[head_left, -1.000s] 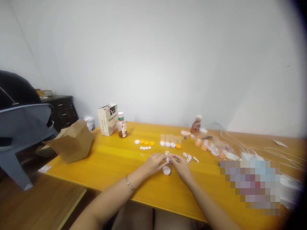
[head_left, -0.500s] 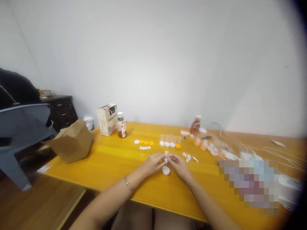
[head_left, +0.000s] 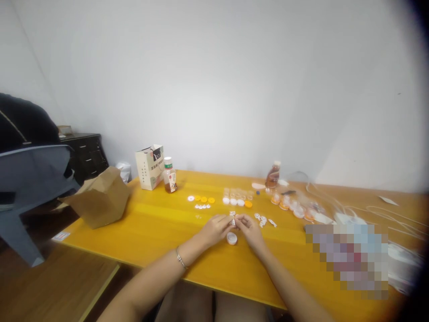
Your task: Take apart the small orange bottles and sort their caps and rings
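Both my hands meet over the near middle of the table, their fingertips pinching one small white plastic part [head_left: 232, 221] with holes in it. My left hand [head_left: 216, 227] is closed on its left side; my right hand [head_left: 248, 227] is closed on its right. Just below the fingers sits a round white-topped container [head_left: 231, 238]. Several similar white cut-out pieces [head_left: 263, 220] lie to the right of my right hand. Beyond my hands, white and orange lids [head_left: 233, 201] stand in a row before small clear cups [head_left: 237, 193].
Orange and white rings [head_left: 204, 200] and small white pieces [head_left: 202, 206] lie to the left. A drink bottle [head_left: 170, 179], a paper box [head_left: 147, 172] and a brown paper bag [head_left: 100, 199] stand further left. Another bottle [head_left: 273, 175], round containers [head_left: 283, 204] and cables [head_left: 335, 201] occupy the right.
My fingertips have shifted slightly around the white part, and more of it shows between them. Everything else on the table stays in place.
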`<state>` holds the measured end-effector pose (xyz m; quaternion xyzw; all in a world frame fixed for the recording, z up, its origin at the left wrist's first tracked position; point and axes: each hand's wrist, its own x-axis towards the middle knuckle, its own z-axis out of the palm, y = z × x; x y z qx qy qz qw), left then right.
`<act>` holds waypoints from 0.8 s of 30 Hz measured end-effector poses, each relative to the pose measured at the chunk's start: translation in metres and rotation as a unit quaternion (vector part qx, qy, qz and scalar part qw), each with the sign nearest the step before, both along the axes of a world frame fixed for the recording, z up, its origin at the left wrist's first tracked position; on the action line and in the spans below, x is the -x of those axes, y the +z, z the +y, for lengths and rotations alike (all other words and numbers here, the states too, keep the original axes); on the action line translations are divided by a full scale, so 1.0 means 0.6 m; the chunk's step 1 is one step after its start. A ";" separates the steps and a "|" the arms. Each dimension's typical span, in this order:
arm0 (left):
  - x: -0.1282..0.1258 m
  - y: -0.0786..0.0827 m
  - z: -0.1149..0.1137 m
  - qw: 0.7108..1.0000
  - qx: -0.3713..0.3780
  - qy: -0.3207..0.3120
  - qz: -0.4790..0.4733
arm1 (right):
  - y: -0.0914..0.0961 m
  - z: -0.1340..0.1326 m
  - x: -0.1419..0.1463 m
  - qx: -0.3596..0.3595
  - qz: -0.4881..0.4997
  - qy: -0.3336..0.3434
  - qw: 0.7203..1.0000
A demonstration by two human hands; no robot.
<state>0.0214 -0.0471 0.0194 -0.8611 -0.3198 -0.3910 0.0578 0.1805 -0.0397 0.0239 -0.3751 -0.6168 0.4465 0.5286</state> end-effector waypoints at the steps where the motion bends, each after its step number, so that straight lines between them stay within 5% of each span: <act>1: 0.000 0.000 0.001 1.000 -0.002 0.002 0.002 | -0.001 -0.001 0.002 -0.008 -0.004 -0.008 1.000; 7: 0.001 0.003 0.002 0.999 -0.033 0.017 0.039 | -0.011 -0.001 0.011 -0.031 -0.010 -0.041 0.999; 13: 0.012 0.003 -0.004 0.998 -0.056 0.015 0.029 | -0.014 0.031 -0.040 -0.058 0.016 -0.231 0.971; 24: 0.023 0.010 0.001 0.999 -0.019 0.027 -0.037 | -0.036 0.044 -0.028 -0.121 -0.188 -0.154 0.962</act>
